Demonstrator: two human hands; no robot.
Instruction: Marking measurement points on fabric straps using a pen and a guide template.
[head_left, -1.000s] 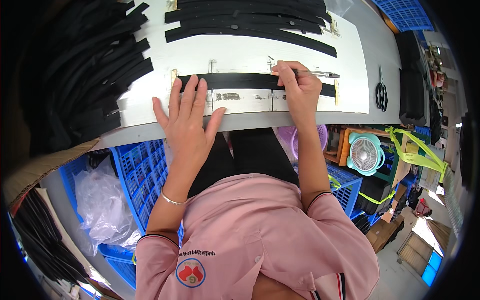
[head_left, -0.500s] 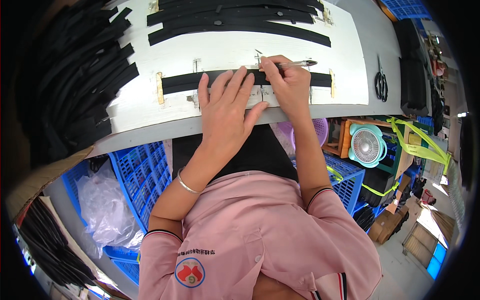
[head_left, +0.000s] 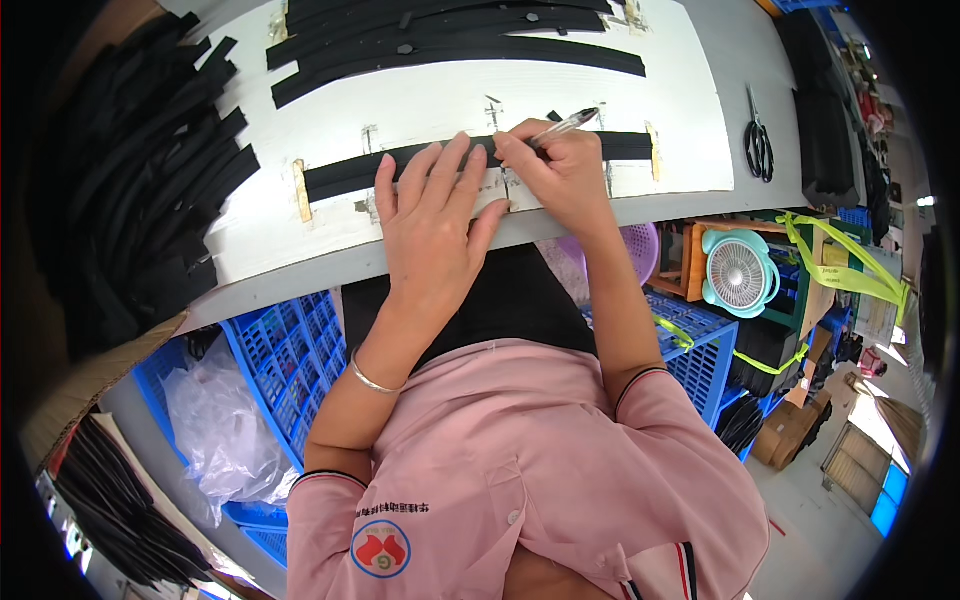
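Black strip (head_left: 343, 176) is flat, narrow and matte, probably fabric, with a faint line running lengthwise. It's lying crosswise on a white board (head_left: 680, 105) at the near side of the grey table (head_left: 765, 45), between two tan tape pieces (head_left: 303, 190), one close to each end. The board has dark ink marks and smudges on both sides of the strip, and the middle of the strip is partly covered by the hands.

Left hand (head_left: 432, 215) is palm down and open, fingers spread with the tips on the strip, thumb sticking out toward the other hand. Silver bangle (head_left: 375, 378) on that wrist. Right hand (head_left: 562, 178) is curled around a clear pen (head_left: 572, 126), pinching it low, with the back end slanting up to the right. Can't really see the pen tip behind the fingers, so no idea if it's touching the strip.

More black strips (head_left: 460, 52) lie farther up the board, a big black pile (head_left: 130, 180) sits off left, and scissors (head_left: 759, 150) are on the table to the right.
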